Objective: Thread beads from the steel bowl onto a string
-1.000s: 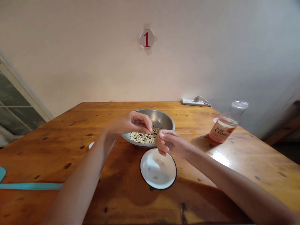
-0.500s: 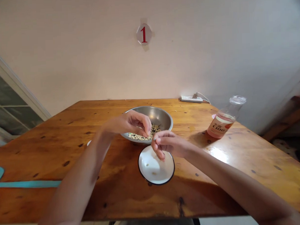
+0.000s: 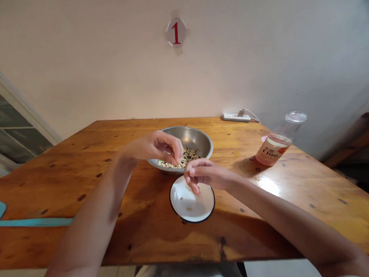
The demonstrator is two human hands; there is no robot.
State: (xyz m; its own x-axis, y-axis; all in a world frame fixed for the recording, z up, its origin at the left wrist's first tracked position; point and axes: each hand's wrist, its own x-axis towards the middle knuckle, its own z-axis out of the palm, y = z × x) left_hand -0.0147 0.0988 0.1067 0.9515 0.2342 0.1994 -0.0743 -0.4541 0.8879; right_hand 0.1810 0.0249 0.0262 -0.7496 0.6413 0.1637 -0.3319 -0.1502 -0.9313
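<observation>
A steel bowl (image 3: 199,138) holds a layer of mixed pale and dark beans or seeds (image 3: 189,155). Over its near left side is my left hand (image 3: 165,147), thumb and fingertips pinched together; anything between them is too small to make out. My right hand (image 3: 205,174) hovers over the far right part of a white dish with a dark rim (image 3: 190,215). Its thumb and forefinger are pressed together, the other fingers curled below, and what they hold, if anything, cannot be made out. A few small pale bits lie in the dish.
To the right stands a clear bottle of pink drink (image 3: 271,149). A white power strip (image 3: 236,117) with a plug lies at the table's back edge by the wall. On the left is a flat light-blue object (image 3: 33,222). The wooden table (image 3: 145,241) ends at the front.
The view has tilted slightly, shifting the scene up a little. My left hand has moved slightly left, apart from the right hand; both keep their pinched shape.
</observation>
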